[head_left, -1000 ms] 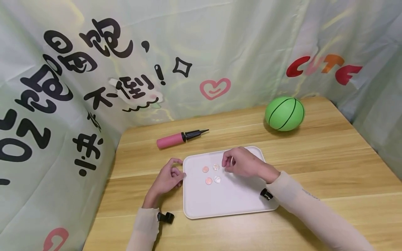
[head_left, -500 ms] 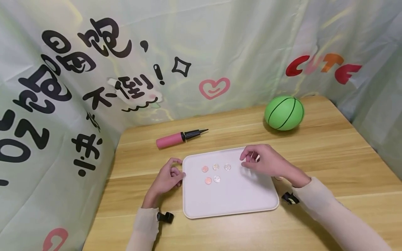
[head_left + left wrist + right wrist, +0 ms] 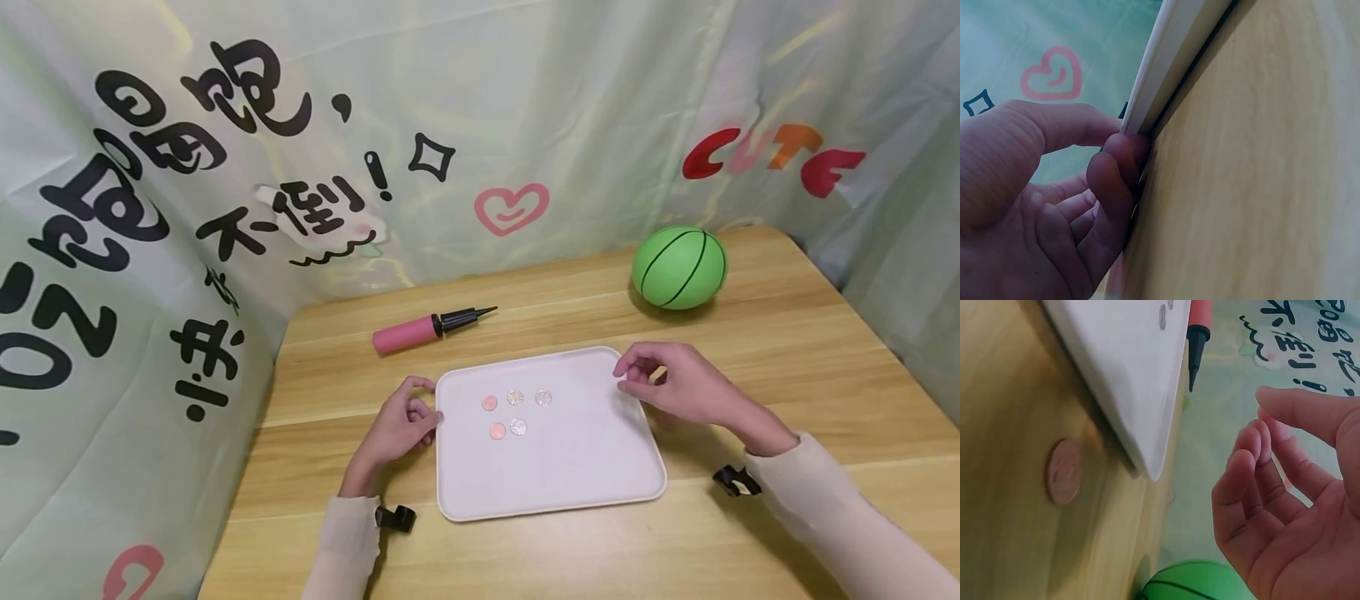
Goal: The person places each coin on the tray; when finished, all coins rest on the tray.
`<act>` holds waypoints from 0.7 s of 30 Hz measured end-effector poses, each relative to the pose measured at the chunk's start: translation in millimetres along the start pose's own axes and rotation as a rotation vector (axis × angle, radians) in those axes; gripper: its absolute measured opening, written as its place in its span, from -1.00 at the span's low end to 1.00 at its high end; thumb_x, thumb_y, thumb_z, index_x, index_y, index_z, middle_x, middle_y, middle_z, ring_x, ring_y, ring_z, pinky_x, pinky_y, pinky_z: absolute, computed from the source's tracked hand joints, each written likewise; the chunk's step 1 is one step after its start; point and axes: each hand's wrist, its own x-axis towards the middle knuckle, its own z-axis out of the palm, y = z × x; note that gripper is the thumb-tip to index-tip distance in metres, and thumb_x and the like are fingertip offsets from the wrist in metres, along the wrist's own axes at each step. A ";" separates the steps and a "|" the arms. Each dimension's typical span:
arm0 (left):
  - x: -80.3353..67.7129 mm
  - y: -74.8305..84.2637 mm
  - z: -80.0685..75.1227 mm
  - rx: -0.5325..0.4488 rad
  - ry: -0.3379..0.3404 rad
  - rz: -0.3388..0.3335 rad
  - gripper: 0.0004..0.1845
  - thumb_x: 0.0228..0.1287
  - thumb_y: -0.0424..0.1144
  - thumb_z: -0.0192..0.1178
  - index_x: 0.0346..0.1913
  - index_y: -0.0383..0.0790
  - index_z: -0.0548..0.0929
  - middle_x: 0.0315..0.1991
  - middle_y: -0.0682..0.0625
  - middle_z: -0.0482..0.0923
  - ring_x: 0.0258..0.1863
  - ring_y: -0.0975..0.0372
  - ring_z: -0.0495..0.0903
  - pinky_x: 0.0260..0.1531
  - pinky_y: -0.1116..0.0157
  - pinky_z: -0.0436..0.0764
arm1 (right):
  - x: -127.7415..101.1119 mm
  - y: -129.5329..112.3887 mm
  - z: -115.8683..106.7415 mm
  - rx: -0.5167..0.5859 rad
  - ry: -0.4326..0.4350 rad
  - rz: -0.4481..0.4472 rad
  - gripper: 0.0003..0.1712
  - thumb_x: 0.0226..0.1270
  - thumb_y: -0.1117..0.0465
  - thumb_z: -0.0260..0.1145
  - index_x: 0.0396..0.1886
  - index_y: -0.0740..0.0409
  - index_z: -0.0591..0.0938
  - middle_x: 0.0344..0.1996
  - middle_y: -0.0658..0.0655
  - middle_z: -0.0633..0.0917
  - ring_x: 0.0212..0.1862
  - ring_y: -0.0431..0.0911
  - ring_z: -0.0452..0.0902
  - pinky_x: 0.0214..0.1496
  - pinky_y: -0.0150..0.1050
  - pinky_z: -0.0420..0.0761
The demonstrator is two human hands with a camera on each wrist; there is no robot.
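Observation:
A white tray [image 3: 555, 471] lies on the wooden table with several coins on its left half. The back row has a copper coin [image 3: 490, 403] and two silvery ones; the front row has a copper coin [image 3: 497, 431] and a silvery coin [image 3: 518, 427]. My left hand [image 3: 401, 425] grips the tray's left rim, thumb on top and fingertips against its side. My right hand [image 3: 678, 383] hovers over the tray's far right corner, fingers loosely bent with nothing between them. Below it, another copper coin [image 3: 1064, 472] lies on the table beside the tray, mostly hidden in the head view.
Behind the tray lies a pink hand pump [image 3: 408, 335] with a black nozzle. A green ball [image 3: 680, 268] with black lines sits at the back right. A printed curtain [image 3: 600, 125] hangs along the table's back and left sides.
My right hand has moved right, from over the coins to the tray's right edge. A silvery coin now shows in the back row where that hand was. My left hand stays in place.

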 end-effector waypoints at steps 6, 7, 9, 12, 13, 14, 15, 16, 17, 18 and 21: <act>-0.5 -0.3 -0.3 0.000 0.000 -0.011 -0.53 0.52 -0.42 0.33 0.37 -0.26 0.44 -0.38 -0.13 0.70 -0.53 0.16 0.64 -0.53 0.36 0.67 | -8.1 3.4 -5.2 0.001 0.001 0.056 -0.83 0.33 0.41 0.58 -0.22 0.11 0.76 -0.39 -0.07 0.71 -0.32 -0.32 0.60 -0.22 -0.36 0.71; -0.6 -0.3 -0.3 0.001 0.000 -0.010 -0.53 0.52 -0.42 0.33 0.37 -0.26 0.44 -0.38 -0.13 0.70 -0.53 0.16 0.64 -0.53 0.36 0.67 | -9.5 3.8 -6.0 0.005 -0.003 0.066 -0.84 0.33 0.42 0.57 -0.22 0.12 0.76 -0.39 -0.05 0.71 -0.31 -0.32 0.61 -0.22 -0.35 0.72; -0.5 0.0 0.0 0.002 -0.001 -0.007 -0.53 0.52 -0.42 0.33 0.37 -0.26 0.44 -0.38 -0.13 0.70 -0.53 0.16 0.65 -0.53 0.36 0.67 | -12.6 5.3 -7.2 0.010 -0.016 0.080 -0.84 0.35 0.43 0.55 -0.21 0.14 0.75 -0.38 -0.05 0.71 -0.30 -0.31 0.60 -0.22 -0.36 0.72; -0.2 0.3 0.1 0.004 0.000 0.001 -0.53 0.52 -0.43 0.32 0.37 -0.26 0.43 -0.38 -0.12 0.70 -0.53 0.17 0.65 -0.54 0.36 0.67 | -16.9 9.2 -8.2 0.006 -0.034 0.072 -0.82 0.34 0.46 0.53 -0.19 0.15 0.75 -0.36 -0.05 0.72 -0.26 -0.33 0.60 -0.20 -0.36 0.73; -0.2 0.4 0.2 0.002 0.000 0.004 -0.53 0.52 -0.43 0.32 0.37 -0.26 0.43 -0.38 -0.12 0.70 -0.53 0.17 0.65 -0.54 0.36 0.67 | -18.3 10.6 -8.4 0.004 -0.041 0.068 -0.81 0.32 0.47 0.53 -0.18 0.15 0.75 -0.35 -0.06 0.72 -0.26 -0.33 0.60 -0.20 -0.37 0.73; -0.1 0.3 0.2 0.002 0.001 0.006 -0.53 0.52 -0.43 0.32 0.37 -0.26 0.43 -0.38 -0.13 0.70 -0.53 0.17 0.65 -0.54 0.36 0.67 | -19.6 12.2 -8.3 0.002 -0.048 0.064 -0.79 0.31 0.48 0.53 -0.18 0.15 0.75 -0.34 -0.06 0.72 -0.25 -0.34 0.60 -0.21 -0.37 0.73; -0.1 0.3 0.2 0.001 0.002 0.007 -0.53 0.52 -0.43 0.32 0.37 -0.27 0.43 -0.38 -0.13 0.70 -0.53 0.17 0.64 -0.54 0.36 0.67 | -20.8 13.8 -8.4 0.000 -0.057 0.061 -0.78 0.29 0.49 0.53 -0.17 0.15 0.74 -0.33 -0.05 0.73 -0.24 -0.34 0.60 -0.21 -0.37 0.73; -0.1 0.4 0.2 0.001 0.002 0.007 -0.53 0.52 -0.44 0.32 0.37 -0.27 0.43 -0.38 -0.13 0.70 -0.54 0.17 0.64 -0.55 0.37 0.67 | -22.1 15.5 -8.4 -0.001 -0.064 0.061 -0.76 0.28 0.49 0.54 -0.17 0.15 0.74 -0.32 -0.04 0.74 -0.24 -0.35 0.59 -0.22 -0.37 0.74; -0.1 0.5 0.2 0.001 0.003 0.007 -0.53 0.52 -0.44 0.32 0.37 -0.27 0.43 -0.38 -0.13 0.70 -0.54 0.17 0.64 -0.55 0.37 0.66 | -23.4 16.9 -8.3 -0.001 -0.072 0.064 -0.75 0.27 0.49 0.54 -0.16 0.15 0.74 -0.31 -0.03 0.74 -0.23 -0.35 0.59 -0.22 -0.38 0.74; -0.2 0.6 0.3 0.001 0.004 0.006 -0.53 0.52 -0.44 0.32 0.37 -0.27 0.43 -0.38 -0.13 0.70 -0.54 0.17 0.64 -0.55 0.37 0.66 | -24.6 18.4 -8.3 -0.004 -0.077 0.067 -0.75 0.26 0.50 0.55 -0.16 0.15 0.74 -0.30 -0.01 0.74 -0.23 -0.35 0.59 -0.22 -0.37 0.74; -0.6 1.5 0.8 0.001 0.007 -0.001 -0.53 0.51 -0.44 0.32 0.37 -0.26 0.43 -0.38 -0.13 0.70 -0.54 0.17 0.64 -0.55 0.37 0.66 | -28.3 21.5 -8.6 -0.016 -0.089 0.081 -0.75 0.26 0.48 0.55 -0.15 0.15 0.74 -0.28 0.05 0.76 -0.22 -0.36 0.58 -0.21 -0.37 0.73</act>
